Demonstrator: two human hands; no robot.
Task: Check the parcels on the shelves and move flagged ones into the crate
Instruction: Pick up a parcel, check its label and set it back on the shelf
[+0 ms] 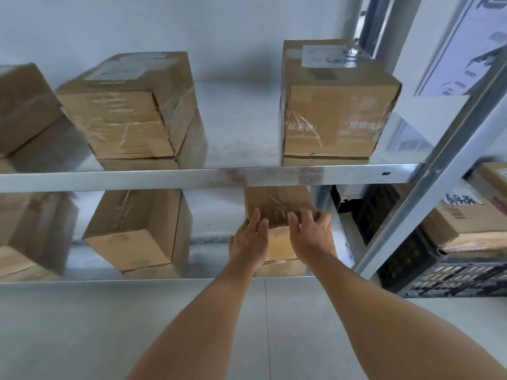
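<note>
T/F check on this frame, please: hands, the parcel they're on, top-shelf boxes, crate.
1. Both hands are on the small parcel on the lower shelf. True: left hand and right hand touch its front.
2. That parcel is already in the crate. False: it sits on the lower shelf.
3. The black crate stands right of the shelf upright and holds parcels. True.
4. The top-shelf box with a white label is at the far left. False: it is at the right end.
</note>
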